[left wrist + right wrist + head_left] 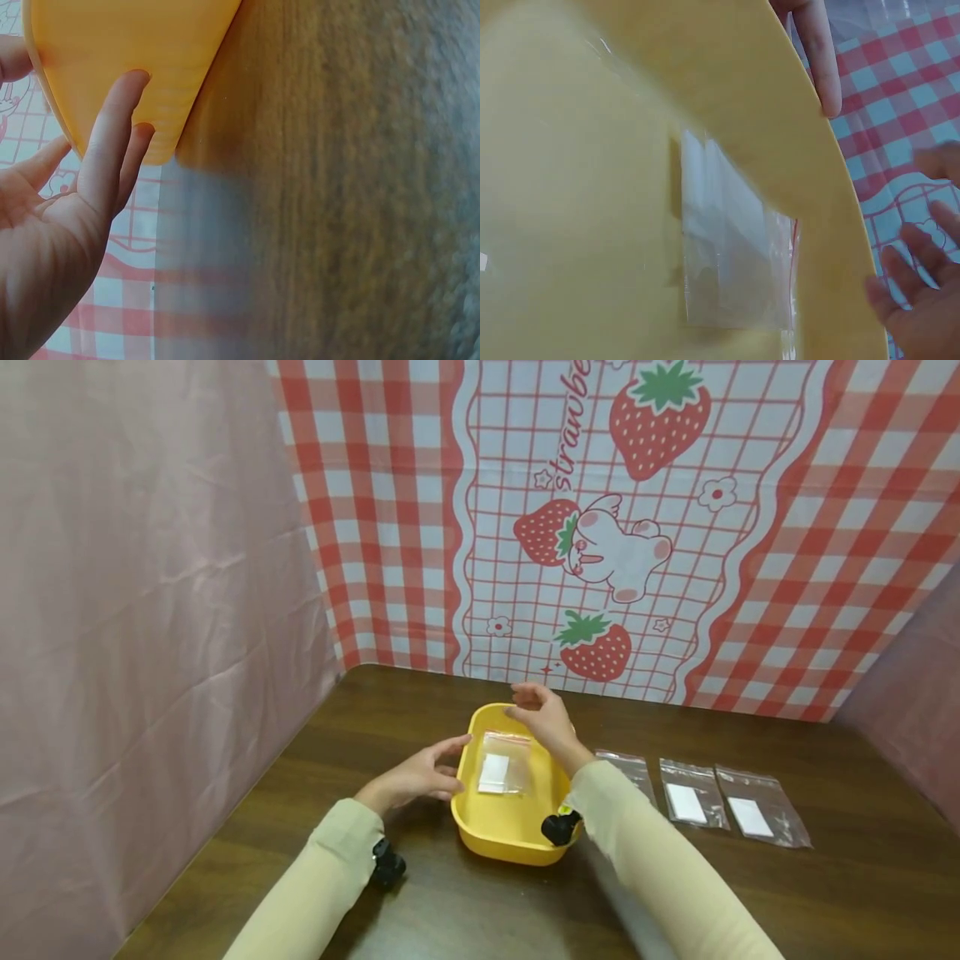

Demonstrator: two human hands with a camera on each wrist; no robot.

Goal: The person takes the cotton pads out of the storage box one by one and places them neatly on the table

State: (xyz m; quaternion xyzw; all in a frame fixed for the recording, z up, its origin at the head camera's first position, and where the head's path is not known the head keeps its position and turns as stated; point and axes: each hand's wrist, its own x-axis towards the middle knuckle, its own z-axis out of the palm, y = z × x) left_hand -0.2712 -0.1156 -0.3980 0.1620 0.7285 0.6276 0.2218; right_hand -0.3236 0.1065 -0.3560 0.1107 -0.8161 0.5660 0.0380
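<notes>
A yellow plastic basin stands on the table, holding a clear zip bag with a white rectangular piece inside. My left hand is at the basin's left side, its fingers extended along the outer wall. In the right wrist view a left-hand finger touches the rim. My right hand hovers at the basin's far rim, fingers loosely bent and holding nothing. Apart from each other, its fingers show beyond the rim in the right wrist view. My right forearm hides part of the basin's right side.
Right of the basin, more zip bags with white pieces lie in a row: one partly behind my sleeve, a middle bag and a right-hand bag. A strawberry-print cloth hangs behind the wooden table.
</notes>
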